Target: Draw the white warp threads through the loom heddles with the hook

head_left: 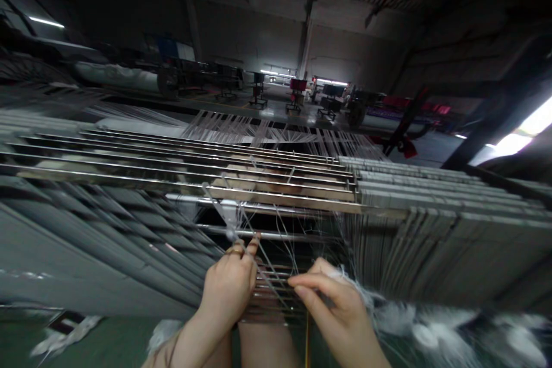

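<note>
My left hand (228, 284) is closed in a pinch on a thin hook tool (222, 210) that slants up to the left among fine white threads (276, 230). My right hand (334, 302) sits just to the right, thumb and forefinger pinched on a thread. Both hands work in a gap between two packs of thin grey metal strips (405, 241) hanging from long steel bars (181, 164) of a loom.
White warp threads (276, 132) fan out behind the bars. Loose white fluff (431, 328) lies at the lower right. Beyond is a dim factory hall with carts (297, 92) and machines. A dark post (504, 103) slants at the right.
</note>
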A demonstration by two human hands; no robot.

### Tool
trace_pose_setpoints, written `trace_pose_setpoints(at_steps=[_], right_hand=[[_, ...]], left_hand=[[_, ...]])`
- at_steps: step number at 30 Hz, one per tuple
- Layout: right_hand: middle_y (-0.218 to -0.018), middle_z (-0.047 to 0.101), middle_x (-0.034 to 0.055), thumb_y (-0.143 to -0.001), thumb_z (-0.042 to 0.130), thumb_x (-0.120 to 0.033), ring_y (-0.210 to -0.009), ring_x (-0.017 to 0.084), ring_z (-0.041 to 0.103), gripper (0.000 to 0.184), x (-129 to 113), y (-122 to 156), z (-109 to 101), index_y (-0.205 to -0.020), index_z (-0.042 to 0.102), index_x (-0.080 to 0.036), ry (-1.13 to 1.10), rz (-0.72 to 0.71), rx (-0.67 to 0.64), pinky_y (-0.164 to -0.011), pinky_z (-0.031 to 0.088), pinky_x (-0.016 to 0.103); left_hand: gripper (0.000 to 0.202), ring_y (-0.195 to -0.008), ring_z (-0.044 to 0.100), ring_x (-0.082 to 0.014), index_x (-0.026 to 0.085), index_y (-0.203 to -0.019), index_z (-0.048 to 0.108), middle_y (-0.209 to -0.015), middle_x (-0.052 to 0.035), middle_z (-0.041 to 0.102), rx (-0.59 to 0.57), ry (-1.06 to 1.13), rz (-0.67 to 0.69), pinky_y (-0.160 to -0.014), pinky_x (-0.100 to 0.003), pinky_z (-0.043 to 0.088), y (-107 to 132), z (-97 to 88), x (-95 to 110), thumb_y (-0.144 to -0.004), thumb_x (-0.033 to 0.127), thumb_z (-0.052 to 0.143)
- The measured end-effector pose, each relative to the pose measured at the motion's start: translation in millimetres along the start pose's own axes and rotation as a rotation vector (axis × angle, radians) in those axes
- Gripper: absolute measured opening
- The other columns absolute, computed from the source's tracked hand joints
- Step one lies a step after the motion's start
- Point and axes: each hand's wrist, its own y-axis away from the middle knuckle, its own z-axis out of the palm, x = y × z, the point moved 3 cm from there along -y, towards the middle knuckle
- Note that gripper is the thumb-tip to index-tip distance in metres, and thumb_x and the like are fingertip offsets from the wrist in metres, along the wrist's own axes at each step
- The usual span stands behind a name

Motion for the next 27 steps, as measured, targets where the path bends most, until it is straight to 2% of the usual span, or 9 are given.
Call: trace_pose_setpoints(at_steps=[2,7,10,12,15,19,22,24,27], right_hand=[[-0.074,0.058,0.0017,-0.087,0.054,-0.014,-0.072,0.015,0.056,0.018,0.9,-0.4,-0.6,-0.088,0.07,-0.019,-0.001,-0.001,0.005,-0.063,0.04,0.025],[-0.074,0.058,0.0011,-0.087,0.054,-0.015,-0.072,0.015,0.056,0.018,3.3,1.4,-3.8,-0.09,0.07,-0.021,-0.009,0.012,0.015,-0.063,0.04,0.025],[-0.074,0.057,0.0008,-0.088,0.054,-0.016,-0.071,0.015,0.056,0.017,4.0,3.0,-4.9,-0.09,0.07,-0.021,-0.01,0.015,0.02,-0.062,0.04,0.024],[-0.074,0.057,0.001,-0.088,0.054,-0.016,-0.071,0.015,0.056,0.016,4.1,3.6,-5.6,-0.089,0.069,-0.02,-0.013,0.014,0.023,-0.063,0.041,0.025],[-0.073,0.057,0.0014,-0.088,0.054,-0.015,-0.071,0.015,0.056,0.017,2.8,4.7,-7.8,-0.089,0.07,-0.02,-0.012,0.01,0.013,-0.062,0.04,0.025],[-0.074,0.057,0.0019,-0.088,0.052,-0.014,-0.072,0.015,0.055,0.019,-2.5,5.5,-9.4,-0.091,0.07,-0.02,0.003,0.021,-0.041,-0.062,0.04,0.026],[-0.077,0.056,0.0016,-0.089,0.052,-0.013,-0.073,0.014,0.055,0.021,-9.8,0.8,-1.5,-0.096,0.069,-0.022,0.039,0.024,-0.142,-0.062,0.039,0.025],[-0.079,0.056,0.0009,-0.089,0.053,-0.01,-0.075,0.014,0.055,0.022,-15.7,-5.4,8.4,-0.097,0.069,-0.023,0.081,0.01,-0.215,-0.064,0.039,0.025],[-0.08,0.057,-0.0001,-0.089,0.052,-0.007,-0.077,0.013,0.054,0.021,-23.1,-13.6,20.6,-0.087,0.069,-0.02,0.114,-0.026,-0.303,-0.066,0.039,0.024]], left_hand=[[0.043,-0.094,0.067,-0.0317,0.014,-0.126,0.055,-0.109,-0.0194,0.068,-0.011,0.083,-0.037,-0.07,-0.041,0.055,-0.8,-1.9,-3.2,-0.086,0.013,0.039],[0.041,-0.084,0.068,-0.0367,0.005,-0.118,0.059,-0.108,-0.0235,0.067,-0.022,0.31,-0.244,-0.073,-0.051,0.051,-8.5,-1.8,-18.4,-0.085,0.017,0.037],[0.043,-0.1,0.064,-0.0247,0.015,-0.122,0.055,-0.117,-0.0122,0.065,-0.05,0.493,-0.112,-0.085,-0.036,0.05,-15.6,4.4,-14.3,-0.083,0.014,0.039],[0.041,-0.098,0.065,-0.0182,0.018,-0.12,0.056,-0.114,-0.0068,0.067,-0.066,0.728,-0.018,-0.083,-0.027,0.05,-18.1,7.1,-9.1,-0.082,0.014,0.04],[0.027,-0.095,0.064,-0.0201,0.014,-0.1,0.063,-0.1,-0.0089,0.069,-0.015,0.963,-0.01,-0.084,-0.03,0.05,-18.8,3.2,-8.8,-0.083,0.019,0.044],[0.015,-0.112,0.053,-0.0239,0.015,-0.085,0.063,-0.105,-0.011,0.06,0.124,1.077,-0.011,-0.098,-0.038,0.038,-14.9,-17.9,-15.2,-0.083,0.022,0.05],[0.013,-0.1,0.059,-0.0214,0.016,-0.091,0.06,-0.102,-0.0082,0.062,0.016,1.274,-0.118,-0.088,-0.034,0.046,-5.8,-31.6,-12.4,-0.083,0.021,0.051],[0.017,-0.09,0.062,-0.0193,0.018,-0.098,0.058,-0.097,-0.0055,0.064,-0.052,1.284,-0.181,-0.08,-0.031,0.049,1.9,-38.5,-6.0,-0.084,0.023,0.051],[0.016,-0.088,0.061,-0.0189,0.019,-0.096,0.06,-0.092,-0.0035,0.063,-0.039,1.112,-0.122,-0.079,-0.031,0.046,8.1,-45.3,2.9,-0.086,0.025,0.049]])
